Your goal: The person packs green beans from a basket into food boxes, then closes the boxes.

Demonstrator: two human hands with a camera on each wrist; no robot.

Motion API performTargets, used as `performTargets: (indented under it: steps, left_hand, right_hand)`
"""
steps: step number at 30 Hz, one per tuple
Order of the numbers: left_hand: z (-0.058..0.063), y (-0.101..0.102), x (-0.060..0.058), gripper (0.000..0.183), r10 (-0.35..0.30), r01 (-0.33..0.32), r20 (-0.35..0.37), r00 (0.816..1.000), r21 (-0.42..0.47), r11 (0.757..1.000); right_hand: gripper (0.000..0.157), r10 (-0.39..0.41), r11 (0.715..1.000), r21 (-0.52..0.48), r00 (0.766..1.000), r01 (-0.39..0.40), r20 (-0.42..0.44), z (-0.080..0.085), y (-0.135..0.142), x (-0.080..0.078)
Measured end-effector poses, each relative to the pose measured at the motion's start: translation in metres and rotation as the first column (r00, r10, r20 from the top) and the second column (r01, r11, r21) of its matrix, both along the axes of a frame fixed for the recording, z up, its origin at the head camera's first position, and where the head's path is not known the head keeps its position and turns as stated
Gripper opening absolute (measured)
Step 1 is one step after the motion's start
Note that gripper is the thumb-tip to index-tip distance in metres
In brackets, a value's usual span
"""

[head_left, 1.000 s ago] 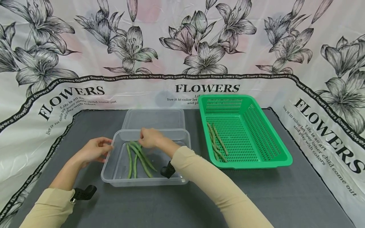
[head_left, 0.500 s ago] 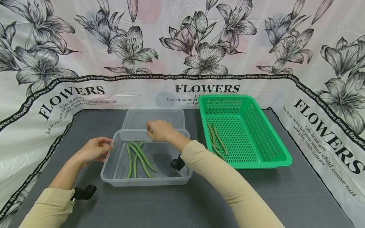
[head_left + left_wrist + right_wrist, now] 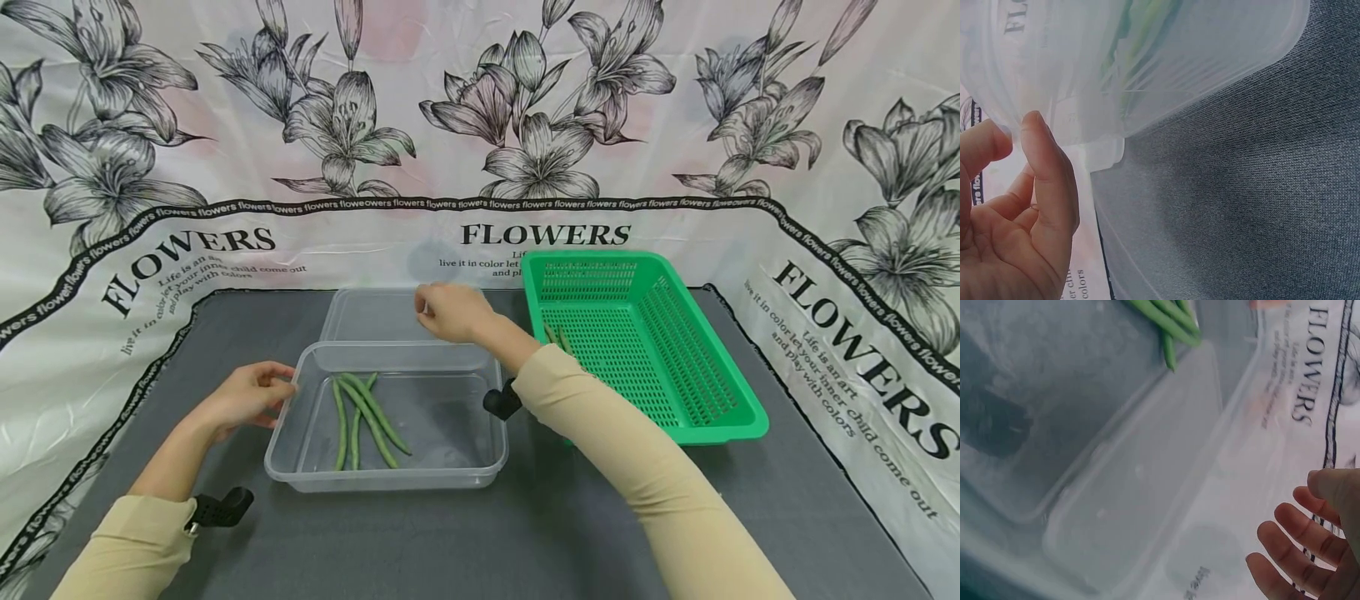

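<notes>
A clear plastic container (image 3: 450, 417) holds several green beans (image 3: 372, 417), lying toward its left side. With thumb and fingertips, my left hand (image 3: 251, 396) pinches the container's left rim; the left wrist view shows that hand (image 3: 1035, 206) right at the wall's edge. Above the back of the container, over the clear lid (image 3: 367, 315), is my right hand (image 3: 456, 312). Seen in the right wrist view, this hand (image 3: 1310, 544) has loosely bent fingers with nothing between them. A green basket (image 3: 720, 396) stands to the right, with thinner beans (image 3: 558, 336) partly hidden behind the right sleeve.
The lid lies flat behind the container, partly overlapped by it. A grey cloth (image 3: 337, 542) covers the table. Flower-printed fabric (image 3: 480, 100) hangs behind and along both sides. The right forearm crosses in front of the basket's near left corner.
My right hand has left the beans in the container, rising back and to the right over the lid. The sleeve now covers more of the basket. My left hand stays at the rim.
</notes>
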State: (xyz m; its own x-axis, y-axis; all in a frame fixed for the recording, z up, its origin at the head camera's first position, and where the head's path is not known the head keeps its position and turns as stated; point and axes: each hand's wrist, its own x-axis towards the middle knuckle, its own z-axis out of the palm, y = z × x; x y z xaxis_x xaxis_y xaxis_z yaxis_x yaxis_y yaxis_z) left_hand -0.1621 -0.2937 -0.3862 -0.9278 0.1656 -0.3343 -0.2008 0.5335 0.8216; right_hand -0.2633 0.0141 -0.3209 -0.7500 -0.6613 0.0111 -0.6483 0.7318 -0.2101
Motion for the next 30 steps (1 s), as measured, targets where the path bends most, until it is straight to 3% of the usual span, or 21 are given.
performTargets:
  steps: [7,12,22,30]
  left_hand:
    - [0.000,0.001,0.000,0.054,-0.002,0.002,0.004,1.000,-0.001,1.000]
    - [0.000,0.001,0.000,0.054,0.000,0.001,0.003,1.000,-0.008,1.000]
    - [0.001,0.001,0.001,0.053,-0.004,0.004,0.008,1.000,0.000,1.000]
    - [0.002,0.002,0.001,0.052,0.002,-0.002,0.009,1.000,-0.003,1.000]
  right_hand:
    - [0.017,-0.056,0.998,-0.021,0.998,0.055,-0.012,0.010,0.030,-0.016]
    - [0.019,-0.148,0.988,-0.053,0.989,0.148,0.002,0.012,0.059,-0.027]
    - [0.023,-0.363,0.926,-0.084,0.929,0.368,0.073,-0.001,0.123,-0.045]
    - [0.027,-0.430,0.898,-0.038,0.892,0.439,0.142,-0.023,0.160,-0.045]
